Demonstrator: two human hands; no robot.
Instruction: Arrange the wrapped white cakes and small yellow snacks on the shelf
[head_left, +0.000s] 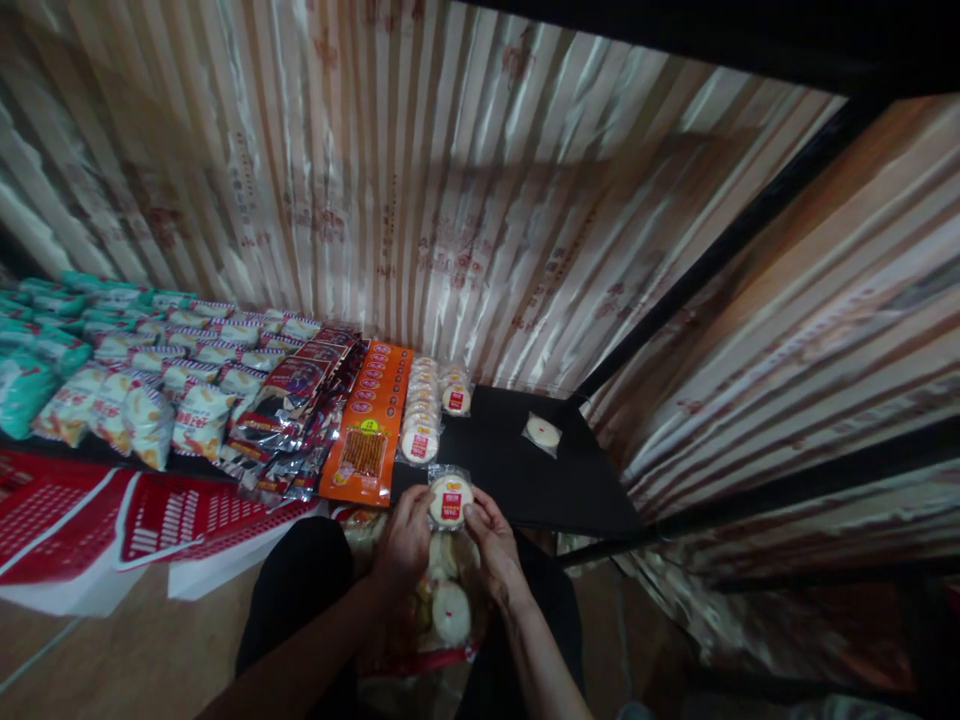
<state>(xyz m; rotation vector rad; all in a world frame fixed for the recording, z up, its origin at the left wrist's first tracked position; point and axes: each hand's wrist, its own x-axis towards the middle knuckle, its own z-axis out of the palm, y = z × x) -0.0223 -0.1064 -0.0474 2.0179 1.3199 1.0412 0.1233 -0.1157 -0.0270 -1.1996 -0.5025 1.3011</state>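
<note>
Between my two hands is a round, pale wrapped cracker (451, 499) with a red and yellow label, in clear film. My left hand (406, 535) pinches its left edge, and my right hand (491, 540) grips the right edge. Both hands are at the front edge of the black shelf (510, 470). Just beyond them stands a row of similar wrapped crackers (420, 440), with a shorter second row (455, 395) to its right. Below my hands, between my knees, a clear bag (420, 625) holds more round crackers, partly hidden by my forearms.
One wrapped cracker (541, 432) lies apart at the shelf's right. Leftward are orange snack packs (375, 400), dark shiny packs (300, 385), white chip bags (202, 415) and green bags (60, 345). Red baskets (172, 515) stand below. A black post (675, 290) slants along the right.
</note>
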